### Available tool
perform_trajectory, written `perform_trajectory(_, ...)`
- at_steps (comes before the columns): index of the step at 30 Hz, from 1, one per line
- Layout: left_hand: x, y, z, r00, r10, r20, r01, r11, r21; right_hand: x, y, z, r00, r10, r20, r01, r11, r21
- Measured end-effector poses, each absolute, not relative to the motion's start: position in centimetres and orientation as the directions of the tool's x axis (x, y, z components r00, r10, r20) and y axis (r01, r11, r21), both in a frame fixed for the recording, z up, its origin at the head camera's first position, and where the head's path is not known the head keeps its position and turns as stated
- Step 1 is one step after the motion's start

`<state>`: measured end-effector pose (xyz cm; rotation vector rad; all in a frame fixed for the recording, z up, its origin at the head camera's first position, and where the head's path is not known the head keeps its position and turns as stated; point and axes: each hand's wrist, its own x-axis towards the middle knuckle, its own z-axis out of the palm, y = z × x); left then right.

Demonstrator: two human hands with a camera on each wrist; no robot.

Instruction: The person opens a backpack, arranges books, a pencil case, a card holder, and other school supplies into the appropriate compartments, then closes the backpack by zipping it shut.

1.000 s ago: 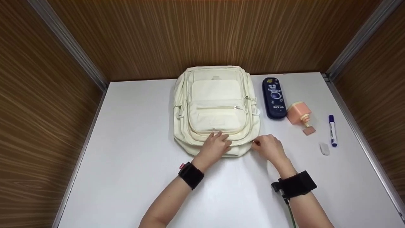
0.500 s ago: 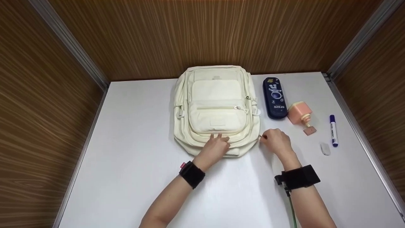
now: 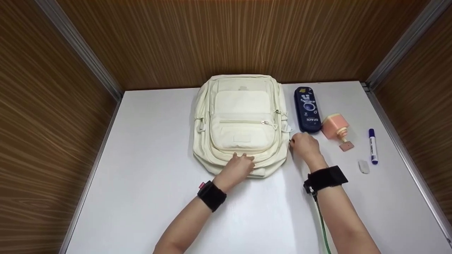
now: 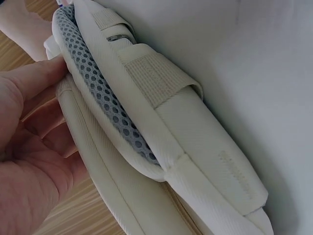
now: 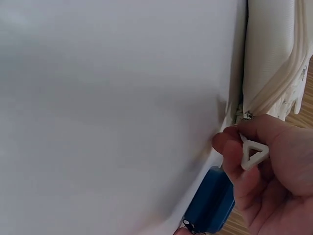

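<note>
The right hand (image 3: 304,145), pinching the white triangular plastic zipper pull (image 5: 253,153), is now farther up the right side of the cream fabric backpack (image 3: 242,121).

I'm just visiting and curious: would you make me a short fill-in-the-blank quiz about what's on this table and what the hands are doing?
1. The right hand pinches a white ____-shaped zipper pull.
2. The left hand rests on the near end of the cream ____.
3. Right of the backpack lies a pencil case coloured dark ____.
4. The small white eraser lies beside the blue-capped ____.

Missing words: triangle; backpack; blue; marker
</note>
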<state>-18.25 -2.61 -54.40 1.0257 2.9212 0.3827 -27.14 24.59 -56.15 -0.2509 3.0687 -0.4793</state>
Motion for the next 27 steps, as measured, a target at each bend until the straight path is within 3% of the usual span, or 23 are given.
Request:
perform_trajectory(10, -18.2, -3.3, -54.2, -0.791, 0.611, 0.007, 0.577, 0.743, 0.339, -29.5, 23.8, -57.5, -0.994, -0.075, 0.086, -0.097, 0.95, -0.296)
perform_trajectory(18, -18.2, -3.4, -54.4, -0.772, 0.634, 0.042, 0.606, 0.714, 0.35, -31.2, 23.4, -57.0, -1.0, -0.026, 0.004, -0.026, 0.963, -0.267)
perform_trajectory(27, -18.3, -3.6, -54.4, -0.77, 0.637, 0.05, 0.606, 0.704, 0.371, -32.2, 23.2, -56.6, -0.999, -0.039, -0.021, -0.033, 0.967, -0.254)
